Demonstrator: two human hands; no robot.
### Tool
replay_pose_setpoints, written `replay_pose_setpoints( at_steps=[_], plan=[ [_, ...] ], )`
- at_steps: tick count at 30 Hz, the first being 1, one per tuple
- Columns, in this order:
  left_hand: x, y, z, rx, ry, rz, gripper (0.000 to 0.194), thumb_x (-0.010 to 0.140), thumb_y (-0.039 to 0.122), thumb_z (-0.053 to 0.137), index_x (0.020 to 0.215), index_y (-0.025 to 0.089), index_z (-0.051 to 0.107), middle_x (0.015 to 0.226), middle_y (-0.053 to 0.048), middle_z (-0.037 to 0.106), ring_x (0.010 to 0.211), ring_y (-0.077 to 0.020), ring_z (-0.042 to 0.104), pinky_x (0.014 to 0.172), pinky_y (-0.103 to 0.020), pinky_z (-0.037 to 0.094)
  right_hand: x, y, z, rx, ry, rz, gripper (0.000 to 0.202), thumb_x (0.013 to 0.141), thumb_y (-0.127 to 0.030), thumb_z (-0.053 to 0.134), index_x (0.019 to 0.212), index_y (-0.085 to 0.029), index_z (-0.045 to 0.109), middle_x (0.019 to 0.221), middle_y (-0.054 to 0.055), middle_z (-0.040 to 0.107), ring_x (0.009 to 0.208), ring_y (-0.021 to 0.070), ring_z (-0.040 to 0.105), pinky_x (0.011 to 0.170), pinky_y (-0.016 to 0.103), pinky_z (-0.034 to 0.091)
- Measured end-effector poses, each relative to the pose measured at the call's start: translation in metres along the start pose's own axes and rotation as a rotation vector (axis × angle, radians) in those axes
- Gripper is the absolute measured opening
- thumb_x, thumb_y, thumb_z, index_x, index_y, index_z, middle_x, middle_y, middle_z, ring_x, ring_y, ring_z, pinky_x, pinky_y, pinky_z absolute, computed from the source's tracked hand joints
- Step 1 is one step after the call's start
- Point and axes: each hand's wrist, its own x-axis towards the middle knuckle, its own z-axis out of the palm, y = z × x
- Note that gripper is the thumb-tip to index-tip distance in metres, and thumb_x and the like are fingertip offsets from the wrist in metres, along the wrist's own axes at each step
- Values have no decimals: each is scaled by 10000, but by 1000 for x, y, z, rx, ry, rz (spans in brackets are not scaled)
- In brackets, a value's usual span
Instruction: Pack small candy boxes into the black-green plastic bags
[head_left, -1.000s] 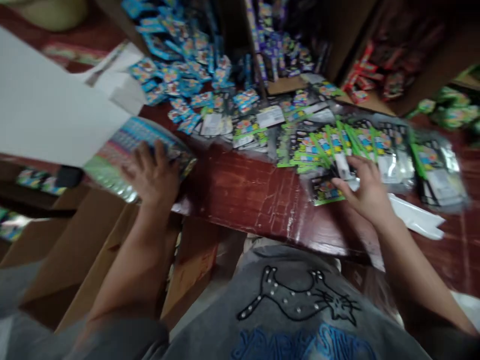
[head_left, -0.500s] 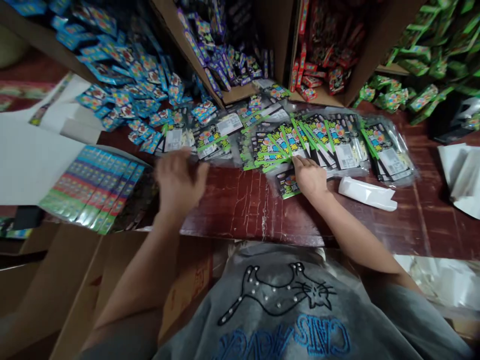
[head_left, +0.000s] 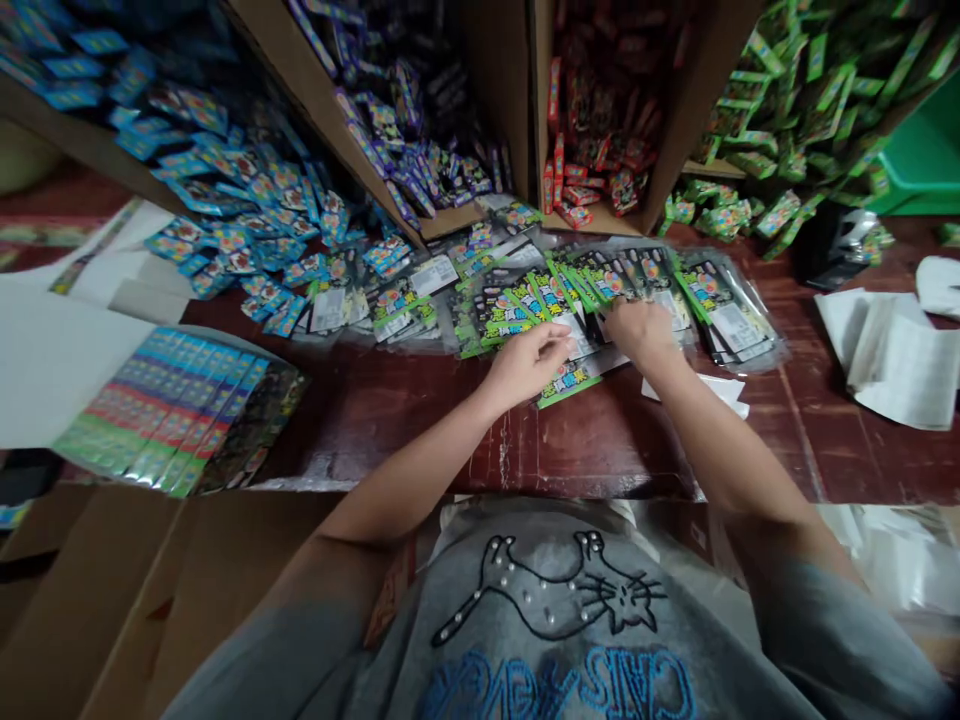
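- My right hand (head_left: 641,328), at 1 o'clock from my chest, bends down into the black-and-green pouches (head_left: 525,300); its fingertips are hidden, so I can't tell how far they part or whether they grip one.
- My left hand (head_left: 529,365), at 12 o'clock, is half curled at the pouches' near edge, palm partly turned in; I can't tell if it pinches anything.
- The pouches lie fanned and overlapping at 12 o'clock, glossy clear film around printed fronts with pale labels; many are partly covered.
- My right forearm partly covers a folded white piece (head_left: 724,388) at 2 o'clock.
- Deep shadow blurs the purple packets (head_left: 420,130) at 11 and the red packets (head_left: 592,170) at 12, between upright cardboard walls (head_left: 510,110).
- Small, shiny blue packets (head_left: 247,230) spill at 10 o'clock; green packets (head_left: 795,130) heap at 1.
- The frame cuts off a smooth green plastic bin (head_left: 922,150) at 2.
- Flat striped strips (head_left: 161,405) overlap at 9 o'clock, on the scuffed, glossy red-brown worktop (head_left: 420,420).
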Motion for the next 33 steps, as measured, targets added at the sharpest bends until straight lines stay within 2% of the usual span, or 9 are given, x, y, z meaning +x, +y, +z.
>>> replay_pose_setpoints(
  at_steps=[4, 7, 9, 12, 19, 24, 26, 30, 33],
  plan=[
    [13, 6, -2, -278, 191, -84, 456, 1042, 364, 671, 1443, 177, 558, 1446, -168, 710, 1317, -247, 706, 1072, -412, 594, -54, -40, -24, 21, 62, -205, 522, 1108, -213, 222, 1341, -65, 665, 1133, 274, 789, 1043, 377, 791, 868, 474, 584],
    [8, 8, -10, -342, 288, 3, 338, 1053, 368, 612, 1335, 182, 621, 1372, -123, 737, 1307, -245, 694, 1096, -406, 569, -93, -57, -39, 217, 109, -602, 501, 1139, -372, 298, 1297, -134, 709, 1227, 196, 792, 1130, 319, 770, 955, 445, 610],
    [-6, 6, -17, -263, 241, 32, 288, 1026, 379, 626, 1217, 169, 676, 1273, -101, 767, 1239, -246, 708, 1099, -397, 552, -103, -57, -42, 375, 229, -724, 441, 1132, -379, 363, 1326, -171, 701, 1336, 160, 758, 1246, 297, 720, 1096, 466, 577],
    [-35, 2, -23, -52, 30, 45, 281, 986, 410, 659, 1090, 153, 707, 1105, -77, 779, 1090, -251, 712, 1031, -390, 559, -97, -47, -36, 465, 388, -684, 363, 1093, -308, 477, 1370, -166, 663, 1364, 183, 717, 1312, 327, 666, 1162, 533, 536],
    [-76, 5, -32, 181, -127, -3, 293, 1021, 431, 584, 983, 166, 705, 768, -11, 670, 718, -175, 615, 699, -284, 505, -96, -35, -20, 564, 358, -688, 206, 1025, -343, 665, 1194, -232, 702, 1142, 126, 753, 1111, 309, 734, 982, 502, 618],
    [-83, 11, -43, 196, -140, -14, 331, 1017, 473, 593, 975, 169, 717, 694, 3, 633, 672, -162, 575, 645, -262, 460, -101, -40, -26, 564, 294, -764, 223, 1024, -389, 682, 1187, -238, 700, 1131, 109, 777, 1091, 296, 750, 961, 470, 616],
    [-87, 11, -47, 217, -148, -38, 318, 1011, 464, 607, 934, 172, 708, 654, 16, 600, 631, -149, 541, 608, -252, 423, -100, -41, -31, 532, 231, -774, 207, 1029, -433, 673, 1086, -238, 711, 1014, 83, 782, 955, 266, 764, 855, 414, 614],
    [-96, 9, -54, 270, -209, -67, 262, 990, 368, 613, 814, 177, 647, 638, 34, 559, 581, -119, 483, 559, -240, 344, -100, -42, -48, 387, -102, -914, 246, 1035, -452, 659, 935, -240, 732, 819, 22, 770, 664, 184, 704, 625, 318, 525],
    [-104, 4, -58, 155, -326, -48, 277, 865, 429, 802, 899, 173, 702, 788, 0, 704, 706, -148, 614, 634, -243, 456, -100, -43, -62, 429, -348, -1099, 195, 1049, -371, 630, 989, -252, 771, 963, 32, 818, 841, 196, 779, 762, 318, 606]
  ],
)
